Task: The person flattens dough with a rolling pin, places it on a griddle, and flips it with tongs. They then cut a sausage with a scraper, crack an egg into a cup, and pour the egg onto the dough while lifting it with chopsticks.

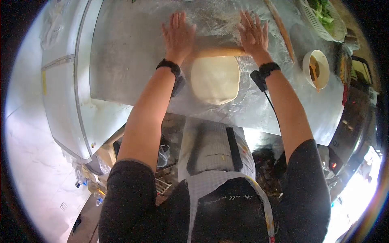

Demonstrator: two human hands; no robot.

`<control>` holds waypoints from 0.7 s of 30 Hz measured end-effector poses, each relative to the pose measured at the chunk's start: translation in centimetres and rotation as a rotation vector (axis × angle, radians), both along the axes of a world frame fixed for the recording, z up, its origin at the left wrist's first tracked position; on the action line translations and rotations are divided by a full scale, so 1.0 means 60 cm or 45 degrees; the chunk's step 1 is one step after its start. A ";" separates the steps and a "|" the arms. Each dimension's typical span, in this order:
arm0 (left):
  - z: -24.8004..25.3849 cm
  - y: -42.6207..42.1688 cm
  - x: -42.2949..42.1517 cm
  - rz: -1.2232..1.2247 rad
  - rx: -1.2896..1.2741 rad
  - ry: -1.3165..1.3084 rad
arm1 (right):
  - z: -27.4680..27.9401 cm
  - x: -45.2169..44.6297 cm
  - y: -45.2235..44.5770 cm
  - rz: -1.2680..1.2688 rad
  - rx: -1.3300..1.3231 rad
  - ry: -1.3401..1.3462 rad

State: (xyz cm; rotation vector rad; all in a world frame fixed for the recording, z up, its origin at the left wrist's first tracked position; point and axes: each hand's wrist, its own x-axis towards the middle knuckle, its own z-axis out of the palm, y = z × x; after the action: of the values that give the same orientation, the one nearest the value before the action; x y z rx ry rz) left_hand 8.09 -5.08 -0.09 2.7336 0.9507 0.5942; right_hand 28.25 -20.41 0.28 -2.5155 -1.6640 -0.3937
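Observation:
A flat, rounded sheet of pale dough lies on the floured metal table. Across its far edge rests a wooden rolling pin. My left hand is over the pin's left end, fingers stretched forward and palm down. At the right end, my right hand lies over the pin with its fingers spread. Neither hand is wrapped round the pin. Both wrists wear dark bands.
A second, thin wooden rod lies to the right of my right hand. Beyond it are a white basket of green leaves and a white bowl with a utensil in dark contents. A white appliance stands at the left.

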 end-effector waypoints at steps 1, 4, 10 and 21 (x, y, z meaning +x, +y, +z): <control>0.001 0.007 0.004 0.033 -0.008 -0.014 | 0.003 0.001 0.001 0.025 -0.023 -0.100; 0.018 -0.059 -0.043 -0.031 0.064 0.098 | 0.004 -0.064 -0.076 -0.018 -0.140 0.099; 0.058 -0.258 -0.260 -0.418 -0.530 0.281 | 0.087 -0.259 -0.335 0.144 -0.552 0.695; 0.031 -0.290 -0.275 -0.391 -0.661 0.055 | 0.072 -0.116 0.038 0.114 -0.827 1.062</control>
State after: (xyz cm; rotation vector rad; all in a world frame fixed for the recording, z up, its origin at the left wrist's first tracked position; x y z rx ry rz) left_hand -8.41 -22.49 1.77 2.3544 0.5697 0.1960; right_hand 21.28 -18.12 4.60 -2.3603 -1.6442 1.2126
